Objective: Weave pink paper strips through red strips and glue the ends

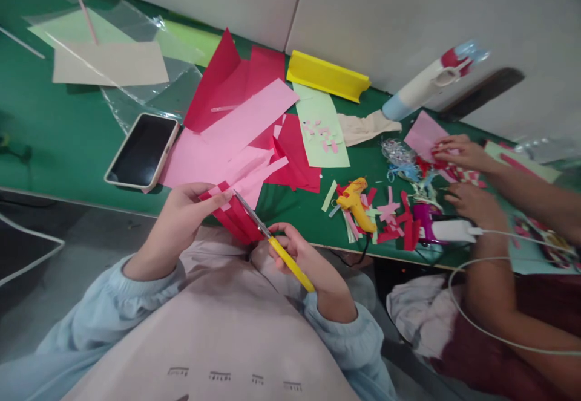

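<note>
Pinched between the thumb and fingers of my left hand (184,216) is a woven piece of red and pink paper strips (236,218), its pink ends fanning out to the upper right. My right hand (302,256) is closed on yellow-handled scissors (290,263). The scissor blades lie against the woven paper, pointing up and left towards my left thumb. Just beyond my hands, pink paper sheets (249,117) and red sheets (215,83) overlap on the green table (59,153).
A phone (143,150) lies at the left near plastic film. Right of centre are a yellow glue gun (357,204), paper scraps, a pale green sheet (322,126) and a folded yellow piece (327,76). Another person's hands (467,156) work at the right, near a white cable.
</note>
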A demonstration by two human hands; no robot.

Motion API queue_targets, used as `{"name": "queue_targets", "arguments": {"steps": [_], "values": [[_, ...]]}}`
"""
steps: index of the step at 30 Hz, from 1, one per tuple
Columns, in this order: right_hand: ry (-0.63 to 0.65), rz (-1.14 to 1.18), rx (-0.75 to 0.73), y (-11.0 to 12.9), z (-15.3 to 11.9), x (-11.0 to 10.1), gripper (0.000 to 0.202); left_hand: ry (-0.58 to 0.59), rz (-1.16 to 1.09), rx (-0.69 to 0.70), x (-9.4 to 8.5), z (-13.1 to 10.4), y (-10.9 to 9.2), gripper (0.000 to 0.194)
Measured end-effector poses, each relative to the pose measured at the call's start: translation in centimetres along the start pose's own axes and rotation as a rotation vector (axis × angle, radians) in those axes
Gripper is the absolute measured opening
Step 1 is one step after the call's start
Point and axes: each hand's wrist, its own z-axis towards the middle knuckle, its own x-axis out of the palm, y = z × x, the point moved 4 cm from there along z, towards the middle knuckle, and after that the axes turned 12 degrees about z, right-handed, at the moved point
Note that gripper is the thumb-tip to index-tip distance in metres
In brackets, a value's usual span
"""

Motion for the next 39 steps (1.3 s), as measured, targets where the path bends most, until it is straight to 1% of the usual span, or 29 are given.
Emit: {"name": "queue_targets", "arguments": {"steps": [4,10,13,16,18,22,23,25,27,31,33,36,39], "values": [[-0.035,-0.015,0.002,0.0,-0.1,0.0,0.048,-0.004,0.034,0.022,-0.2,-0.1,0.1,0.023],[-0.098,-0.043,0.000,0.3,-0.3,0.2,0.052,-0.014,0.102,0.087,-0.2,-0.6,-0.7,0.022],[-0.101,-0.061,0.005,0.5,-0.6,0.3,0.053,-0.025,0.116,0.125,-0.3,-0.7,-1.0,0.020],[-0.128,-0.150,-0.068,0.7,-0.9,0.0,0.057,-0.007,0.146,0.191,-0.2,-0.9,-1.3,0.016],[-0.177,-0.229,-0.144,0.7,-1.3,-0.3,0.060,0.002,0.152,0.277,-0.2,-1.1,-1.6,0.012],[-0.255,-0.372,-0.283,0.8,-2.1,-1.0,0.064,0.010,0.109,0.516,-0.3,-1.6,-2.5,0.003],[-0.269,-0.408,-0.321,0.8,-2.2,-1.1,0.063,0.019,0.107,0.574,-0.4,-1.7,-2.7,0.004],[-0.283,-0.464,-0.383,1.0,-2.4,-1.3,0.059,0.042,0.113,0.691,-0.4,-2.1,-3.1,0.013],[-0.299,-0.510,-0.406,1.1,-2.4,-1.5,0.054,0.077,0.105,0.794,-0.5,-2.5,-3.4,0.018],[-0.366,-0.584,-0.432,1.3,-2.3,-2.2,0.052,0.131,0.045,0.932,-0.5,-2.8,-3.9,0.026],[-0.370,-0.621,-0.464,1.5,-2.4,-2.4,0.047,0.151,0.059,1.016,-0.6,-2.8,-4.2,0.030],[-0.348,-0.720,-0.573,1.7,-2.9,-2.6,0.034,0.156,0.138,1.159,-0.9,-2.9,-4.4,0.033],[-0.389,-0.800,-0.687,1.9,-3.6,-2.8,0.028,0.140,0.198,1.228,-1.3,-2.9,-4.3,0.034]]}}
